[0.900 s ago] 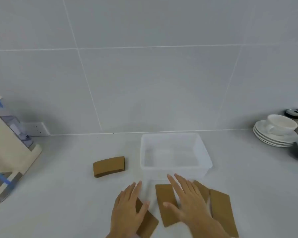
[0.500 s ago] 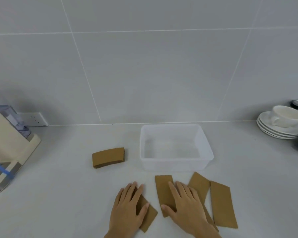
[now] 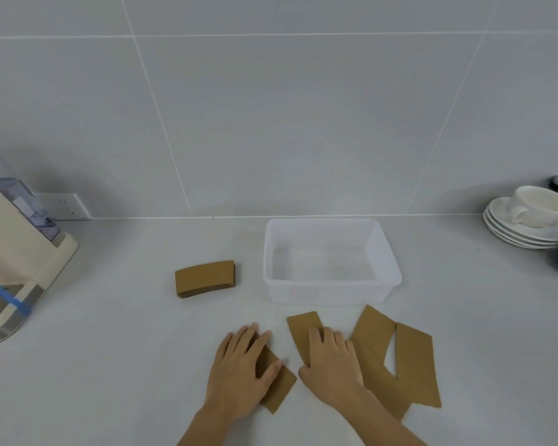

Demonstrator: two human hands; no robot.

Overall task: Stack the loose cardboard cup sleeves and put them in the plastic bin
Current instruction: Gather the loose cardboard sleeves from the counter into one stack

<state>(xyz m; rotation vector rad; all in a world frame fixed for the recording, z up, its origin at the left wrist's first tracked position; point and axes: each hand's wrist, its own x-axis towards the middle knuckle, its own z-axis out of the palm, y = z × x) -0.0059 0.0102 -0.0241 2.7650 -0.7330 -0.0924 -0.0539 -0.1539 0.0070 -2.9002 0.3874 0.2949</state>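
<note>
Several flat brown cardboard sleeves lie on the grey counter in front of a clear plastic bin (image 3: 332, 294), which has nothing in it. My left hand (image 3: 242, 375) lies flat on one sleeve (image 3: 279, 389), fingers spread. Flat on a second sleeve (image 3: 302, 331) rests my right hand (image 3: 331, 365). To the right, a third sleeve (image 3: 372, 336) overlaps a fourth sleeve (image 3: 416, 365). A small stack of sleeves (image 3: 205, 278) sits apart, left of the bin. Neither hand grips anything.
A cream coffee machine (image 3: 10, 252) stands at the left edge. A white cup (image 3: 540, 206) on stacked saucers (image 3: 525, 233) sits at the far right by the tiled wall, with a wall socket (image 3: 66, 206) at the back left.
Both hands have slid a little back toward me over the sleeves. The view has tilted slightly, so everything sits lower in the frame. No sleeve has been lifted.
</note>
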